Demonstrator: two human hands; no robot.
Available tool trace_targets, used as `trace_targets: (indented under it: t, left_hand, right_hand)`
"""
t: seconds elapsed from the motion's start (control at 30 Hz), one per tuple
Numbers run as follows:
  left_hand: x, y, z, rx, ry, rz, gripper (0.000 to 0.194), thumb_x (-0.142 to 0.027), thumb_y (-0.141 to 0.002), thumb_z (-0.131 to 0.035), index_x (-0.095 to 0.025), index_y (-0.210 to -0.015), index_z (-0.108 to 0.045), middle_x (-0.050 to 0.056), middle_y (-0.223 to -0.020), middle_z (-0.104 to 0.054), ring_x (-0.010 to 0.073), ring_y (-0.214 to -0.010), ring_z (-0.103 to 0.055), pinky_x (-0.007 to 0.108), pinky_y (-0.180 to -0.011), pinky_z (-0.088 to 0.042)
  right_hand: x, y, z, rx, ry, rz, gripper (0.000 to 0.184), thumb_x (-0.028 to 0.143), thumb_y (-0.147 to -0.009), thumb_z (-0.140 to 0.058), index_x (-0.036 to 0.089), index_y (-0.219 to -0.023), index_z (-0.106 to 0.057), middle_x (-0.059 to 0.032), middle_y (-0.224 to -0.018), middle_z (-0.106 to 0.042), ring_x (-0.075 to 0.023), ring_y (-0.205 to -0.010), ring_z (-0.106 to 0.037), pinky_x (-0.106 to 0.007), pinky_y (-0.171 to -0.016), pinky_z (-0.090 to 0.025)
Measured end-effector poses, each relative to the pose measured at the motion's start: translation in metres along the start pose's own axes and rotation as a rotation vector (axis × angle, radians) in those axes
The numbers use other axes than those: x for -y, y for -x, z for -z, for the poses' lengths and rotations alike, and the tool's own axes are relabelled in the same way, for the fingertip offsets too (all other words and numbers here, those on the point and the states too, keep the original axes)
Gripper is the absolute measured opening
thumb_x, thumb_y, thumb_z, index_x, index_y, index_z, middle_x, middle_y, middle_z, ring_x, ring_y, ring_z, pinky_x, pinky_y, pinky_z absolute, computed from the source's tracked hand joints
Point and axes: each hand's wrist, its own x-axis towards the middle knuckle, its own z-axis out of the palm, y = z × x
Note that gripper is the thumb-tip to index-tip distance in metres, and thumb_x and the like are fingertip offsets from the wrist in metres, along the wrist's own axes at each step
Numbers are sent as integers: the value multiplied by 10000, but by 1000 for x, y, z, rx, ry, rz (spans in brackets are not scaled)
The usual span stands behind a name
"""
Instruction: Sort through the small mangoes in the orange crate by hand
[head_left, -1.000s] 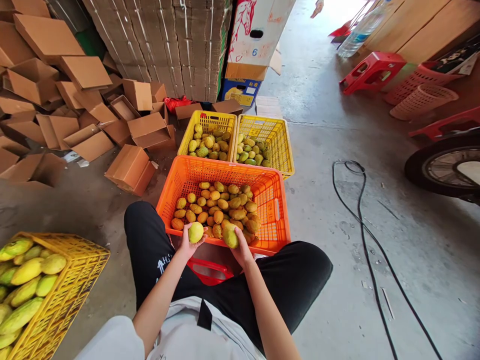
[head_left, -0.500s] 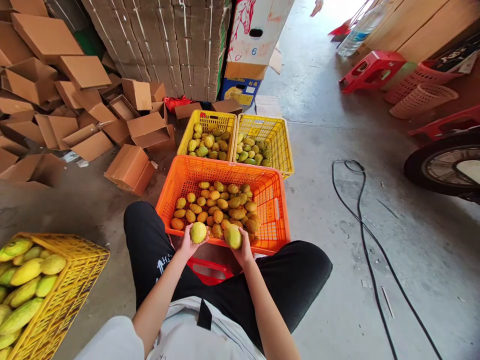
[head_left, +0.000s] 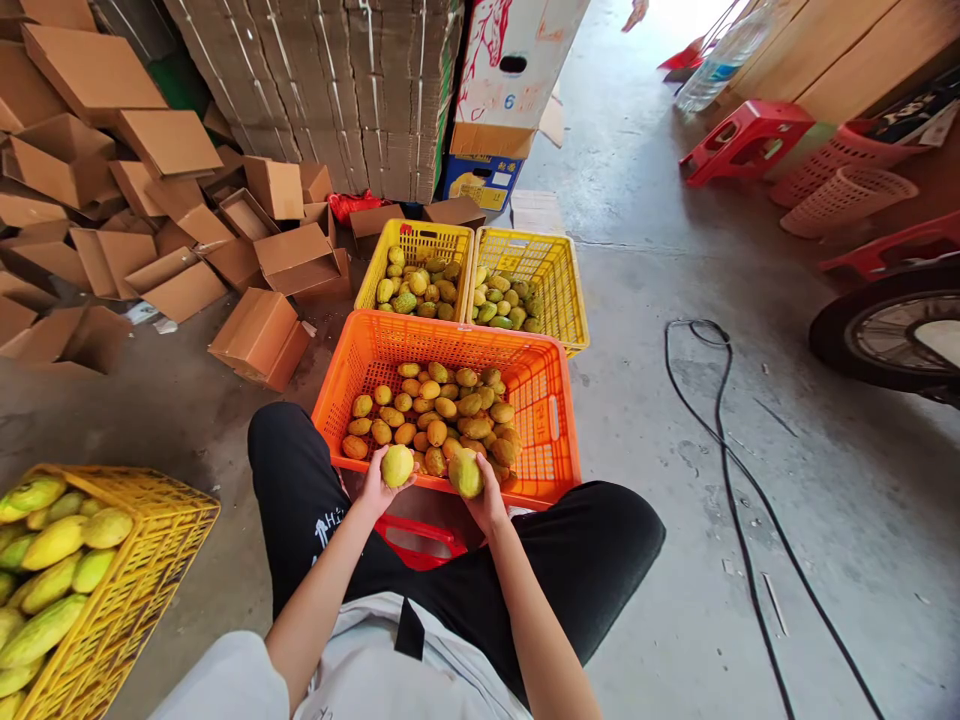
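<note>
My left hand [head_left: 374, 492] is closed around a yellow-green papaya [head_left: 397, 466], its rounded end facing up. A second, slightly greener papaya [head_left: 466, 474] rests in my right hand [head_left: 490, 498], fingers wrapped about its side. Both hands are side by side over the near rim of an orange plastic crate [head_left: 555, 420], between my knees. Inside that crate lie many smaller-looking orange-yellow papayas [head_left: 436, 432], heaped toward the middle and right. The undersides of the two held fruits are hidden by my palms.
Beyond the orange crate stand two yellow crates [head_left: 562, 262] with greener fruit. Another yellow crate [head_left: 142, 560], piled with papayas, sits at my left. Loose cardboard boxes [head_left: 259, 335] litter the far left. A black cable [head_left: 724, 440] and a wheel [head_left: 885, 330] are at right.
</note>
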Motion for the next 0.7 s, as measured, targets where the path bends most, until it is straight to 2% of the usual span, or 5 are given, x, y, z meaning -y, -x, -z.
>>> trace_targets:
  t: [0.1,0.17,0.27,0.53,0.7]
  left_hand:
    - [3,-1,1,6,-48,-45,236,-324,-896,-651,-119,-1012,-670,123,-955,-756,228,-785,-747,301,-604,-618]
    - [5,-1,2,9,-81,-73,185,-277,-866,-685,-128,-975,-674,117,-969,-755,218,-787,-745,293,-616,-618]
    - [5,-1,2,2,-100,-75,154,-257,-883,-636,-126,-953,-680,114,-962,-754,212,-788,-744,291,-626,-619]
    - [0,3,-4,-9,-30,0,243,-284,-944,-507,-116,-1010,-670,117,-935,-763,211,-792,-745,290,-597,-616]
    - [-1,4,-6,-8,-3,19,311,-327,-967,-474,-95,-1062,-659,125,-881,-758,218,-747,-740,293,-573,-602]
  right_hand:
    - [1,2,-1,-7,-30,-38,437,489,-678,-818,235,-1016,-703,-11,-1016,-754,-200,-953,-700,-295,-793,-589]
    - [1,3,-2,7,-20,-34,443,479,-674,-822,234,-1022,-700,-9,-1012,-750,-201,-947,-692,-298,-787,-588]
    - [2,3,-3,-6,-37,-67,412,465,-676,-807,226,-991,-689,-17,-953,-749,-223,-917,-699,-343,-797,-605]
    - [8,4,-6,-32,-254,-108,332,413,-755,-756,218,-1004,-656,-42,-932,-744,-265,-983,-728,-436,-854,-634]
    - [20,3,-9,-118,-343,-244,287,478,-877,-616,229,-1018,-631,-64,-936,-733,-278,-1011,-726,-462,-825,-640]
